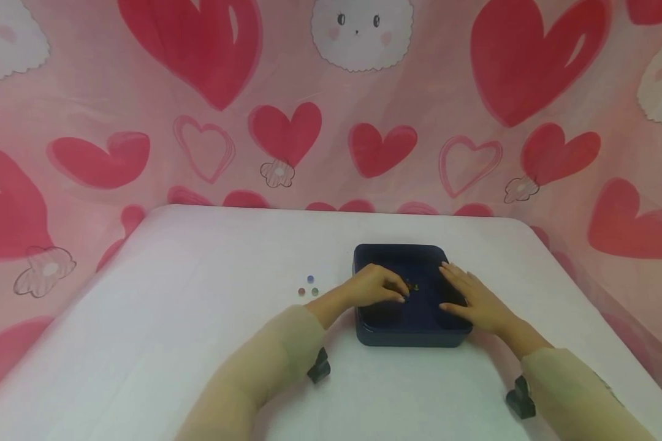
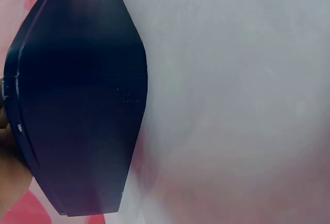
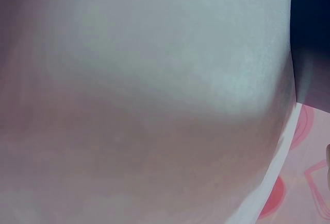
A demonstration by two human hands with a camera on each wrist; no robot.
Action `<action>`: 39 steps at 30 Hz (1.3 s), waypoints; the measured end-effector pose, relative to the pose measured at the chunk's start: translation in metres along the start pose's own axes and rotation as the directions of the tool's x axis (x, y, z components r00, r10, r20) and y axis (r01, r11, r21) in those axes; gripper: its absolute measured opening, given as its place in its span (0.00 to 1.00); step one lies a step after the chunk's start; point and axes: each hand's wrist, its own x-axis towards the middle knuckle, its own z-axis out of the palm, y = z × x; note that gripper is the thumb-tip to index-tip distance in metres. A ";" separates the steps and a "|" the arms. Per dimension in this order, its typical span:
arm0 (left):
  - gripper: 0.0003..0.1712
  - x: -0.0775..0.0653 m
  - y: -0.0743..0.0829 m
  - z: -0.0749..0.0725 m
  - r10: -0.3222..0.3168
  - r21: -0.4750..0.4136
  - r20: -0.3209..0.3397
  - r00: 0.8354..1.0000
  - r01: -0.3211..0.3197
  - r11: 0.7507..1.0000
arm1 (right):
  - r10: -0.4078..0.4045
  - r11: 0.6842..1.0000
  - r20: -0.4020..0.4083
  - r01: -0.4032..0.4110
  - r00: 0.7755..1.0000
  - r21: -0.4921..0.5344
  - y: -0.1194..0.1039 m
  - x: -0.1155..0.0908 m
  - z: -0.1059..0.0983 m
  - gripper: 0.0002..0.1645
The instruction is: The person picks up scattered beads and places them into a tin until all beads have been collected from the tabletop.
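A dark blue square box (image 1: 414, 339) with an open top stands on the white table; its outer wall (image 2: 77, 105) fills the left part of the left wrist view. My left hand (image 1: 376, 286) reaches over the box's left rim, fingers bent down toward its floor. Just beyond those fingertips lie small yellowish-green marbles (image 1: 415, 287). I cannot tell whether the left fingers pinch one. My right hand (image 1: 477, 303) rests on the right rim, its fingers extended over the inside. In the right wrist view only a dark corner of the box shows.
Left of the box, three small marbles lie on the table (image 1: 198, 294): a blue one (image 1: 311, 279), a brown one (image 1: 301, 292) and a green one (image 1: 315, 291). A pink cloth (image 1: 331, 92) with hearts hangs behind the table. A black wrist camera (image 1: 320, 367) sits under the left forearm.
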 end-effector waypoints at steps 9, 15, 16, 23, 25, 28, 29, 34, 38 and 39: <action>0.08 0.005 -0.002 0.005 -0.051 0.052 0.046 0.998 0.048 0.997 | -0.001 1.000 0.005 0.001 1.000 0.004 -0.002 0.000 -0.002 0.42; 0.08 0.007 0.001 0.005 -0.084 0.083 0.103 0.991 0.075 0.994 | 0.012 1.000 0.014 -0.012 1.000 0.008 -0.002 0.000 -0.004 0.42; 0.08 0.007 0.001 0.006 -0.082 0.100 0.115 0.990 0.070 0.992 | 0.013 1.000 0.013 -0.014 1.000 0.009 -0.002 0.000 -0.004 0.42; 0.06 0.005 0.000 0.007 -0.090 0.207 0.200 0.976 0.048 0.977 | -0.015 1.000 -0.005 0.015 1.000 0.001 -0.001 0.000 -0.001 0.42; 0.06 0.005 0.001 0.007 -0.108 0.236 0.221 0.969 0.055 0.970 | -0.015 1.000 -0.005 0.015 1.000 -0.002 -0.001 0.000 -0.001 0.42; 0.06 0.006 0.003 0.008 -0.143 0.289 0.249 0.958 0.067 0.955 | -0.010 1.000 -0.003 0.010 1.000 -0.008 0.000 0.001 -0.001 0.43; 0.06 0.006 0.003 0.009 -0.153 0.310 0.258 0.954 0.068 0.948 | -0.008 1.000 -0.003 0.008 1.000 -0.008 0.000 0.001 -0.001 0.43; 0.07 0.007 0.005 0.012 -0.190 0.381 0.282 0.940 0.073 0.922 | 0.006 1.000 0.006 -0.006 1.000 -0.010 0.000 0.000 -0.001 0.43; 0.09 0.007 0.006 0.013 -0.209 0.416 0.292 0.933 0.073 0.906 | 0.005 1.000 0.007 -0.004 1.000 -0.009 -0.001 0.000 0.000 0.43; 0.09 0.006 0.007 0.013 -0.216 0.422 0.295 0.931 0.075 0.903 | 0.001 1.000 0.003 -0.001 1.000 -0.007 -0.002 0.000 0.000 0.43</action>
